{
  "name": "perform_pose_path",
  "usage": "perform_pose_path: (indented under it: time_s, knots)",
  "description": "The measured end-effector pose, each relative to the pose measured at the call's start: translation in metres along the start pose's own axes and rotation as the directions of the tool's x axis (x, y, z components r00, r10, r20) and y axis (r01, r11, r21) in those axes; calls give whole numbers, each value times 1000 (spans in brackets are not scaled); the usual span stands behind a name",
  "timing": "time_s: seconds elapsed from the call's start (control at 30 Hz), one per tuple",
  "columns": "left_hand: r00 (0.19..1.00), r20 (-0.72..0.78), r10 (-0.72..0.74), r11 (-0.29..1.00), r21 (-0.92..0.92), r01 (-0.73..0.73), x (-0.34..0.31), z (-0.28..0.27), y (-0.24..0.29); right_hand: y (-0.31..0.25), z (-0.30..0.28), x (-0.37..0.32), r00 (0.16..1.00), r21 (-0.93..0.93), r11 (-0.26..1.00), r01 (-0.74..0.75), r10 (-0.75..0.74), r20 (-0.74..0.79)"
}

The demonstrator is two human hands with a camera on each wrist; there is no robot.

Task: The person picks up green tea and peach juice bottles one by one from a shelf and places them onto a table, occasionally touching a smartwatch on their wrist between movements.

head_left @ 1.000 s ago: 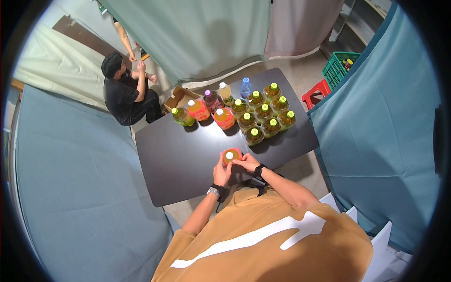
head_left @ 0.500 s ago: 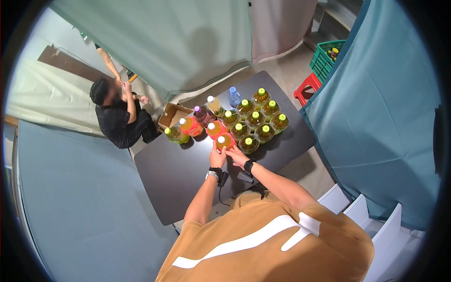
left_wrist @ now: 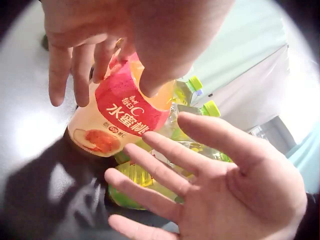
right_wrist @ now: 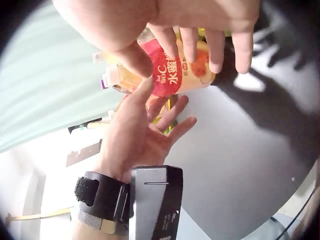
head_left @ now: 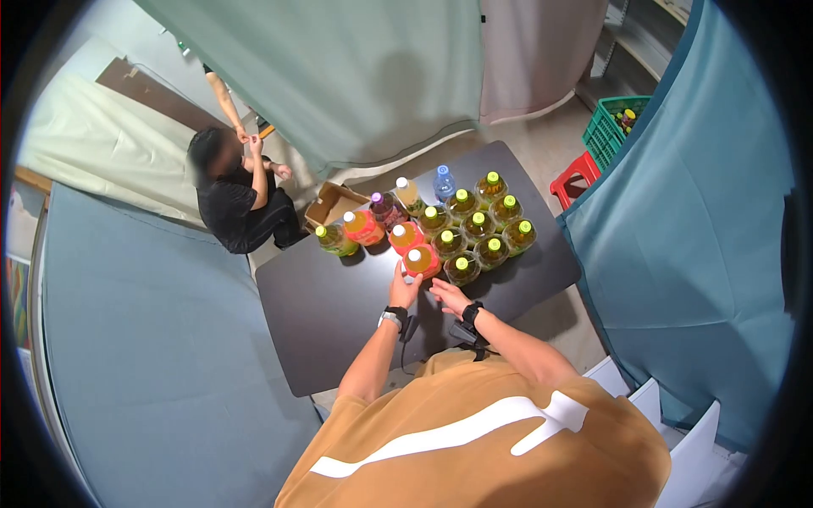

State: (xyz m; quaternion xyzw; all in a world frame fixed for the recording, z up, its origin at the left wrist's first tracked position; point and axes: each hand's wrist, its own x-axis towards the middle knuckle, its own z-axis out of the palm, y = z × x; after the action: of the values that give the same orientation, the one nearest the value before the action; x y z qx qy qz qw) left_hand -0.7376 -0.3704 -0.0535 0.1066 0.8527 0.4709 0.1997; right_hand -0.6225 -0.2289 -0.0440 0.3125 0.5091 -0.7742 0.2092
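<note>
A peach juice bottle (head_left: 423,267) with a white cap and a pink label stands upright on the dark table, right in front of another bottle of the same kind (head_left: 402,241). My left hand (head_left: 405,289) is at its near left side, fingers loosely extended and thumb close by the label. Drawn back a little toward me, my right hand (head_left: 450,296) has its fingers spread and holds nothing. In the left wrist view its bare palm (left_wrist: 235,195) faces the bottle. Several green-capped bottles (head_left: 478,227) stand close together just to the right.
Along the table (head_left: 313,330) stand a green bottle (head_left: 339,244), a third peach bottle (head_left: 366,229), a purple-capped bottle (head_left: 389,214) and a blue water bottle (head_left: 445,186). Beyond are a cardboard box (head_left: 333,203) and a seated person (head_left: 237,207). A red stool (head_left: 576,178) is at right.
Both hands carried the peach bottle from the table's near side forward to the other bottles. My right hand has since come off it and moved back; my left fingers have loosened.
</note>
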Motion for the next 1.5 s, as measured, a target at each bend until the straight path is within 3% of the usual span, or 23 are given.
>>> perform_pose_path:
  time_s: [0.1,0.2,0.33,0.47,0.53,0.63,0.67,0.7,0.73,0.77,0.87,0.9,0.97,1.07,1.1,1.17,1.2,1.27,1.3,1.37,1.4,1.47,1.5]
  knots:
    - [1000,-12,17,986,166,-15,-15,10,-56,15,-5,-13,997,-12,999,-53,54,47]
    - [935,241,-261,964,27,263,-54,7,-63,16,-14,-18,988,-71,992,-103,110,104]
    - [857,379,-350,889,-154,431,-114,7,-62,8,-18,-20,990,-95,992,-81,91,106]
    - [842,291,-455,811,-256,527,-170,14,-53,-27,9,-52,889,-113,942,315,-251,383]
    - [806,236,-543,742,-314,592,-205,18,-45,-80,32,-111,762,-90,878,470,-353,543]
    - [852,113,-511,782,-351,515,-247,38,-81,-184,45,-222,573,-117,791,600,-323,753]
    - [865,76,-497,790,-372,487,-263,45,-89,-213,44,-254,488,-77,767,637,-324,810]
    - [875,38,-482,799,-391,457,-280,52,-96,-231,45,-275,322,66,662,746,-446,835]
    - [880,12,-475,797,-418,436,-296,57,-98,-242,48,-285,46,298,447,844,-613,789]
    - [885,-14,-466,795,-445,412,-313,63,-100,-254,50,-301,-97,418,365,832,-646,757]
    - [904,-94,-417,793,-524,311,-353,83,-95,-269,58,-339,-341,675,195,712,-744,575]
    - [846,-56,-530,775,-438,456,-362,87,-101,-264,67,-347,-398,745,87,661,-801,447]
    - [772,-87,-630,692,-513,508,-388,94,-89,-251,93,-363,-492,839,-144,525,-855,161]
    - [684,-157,-713,613,-613,498,-422,110,-90,-204,120,-411,-160,863,-51,502,-986,35]
    - [661,-186,-727,598,-644,476,-434,115,-90,-205,130,-425,-116,890,-14,455,-992,43]
    - [611,-238,-755,564,-710,421,-465,131,-89,-201,133,-437,-173,922,204,328,-947,271]
    - [588,-265,-765,550,-743,382,-479,140,-88,-208,123,-433,-301,886,381,263,-840,450]
    - [528,-305,-792,519,-793,320,-504,152,-85,-202,131,-442,-467,801,578,156,-671,576]
    - [496,-311,-811,496,-814,301,-517,165,-84,-195,139,-453,-489,784,612,99,-656,574]
    - [457,-348,-819,494,-833,251,-543,188,-82,-166,155,-483,-421,826,562,-34,-758,498]
    - [447,-383,-808,515,-828,222,-557,197,-79,-137,162,-509,-309,879,468,-97,-853,420]
    - [326,-353,-877,417,-896,152,-585,229,-67,-107,164,-543,-146,895,411,-175,-910,389]
    - [323,-377,-868,416,-907,59,-600,243,-66,-102,164,-559,-122,864,456,-213,-890,440]
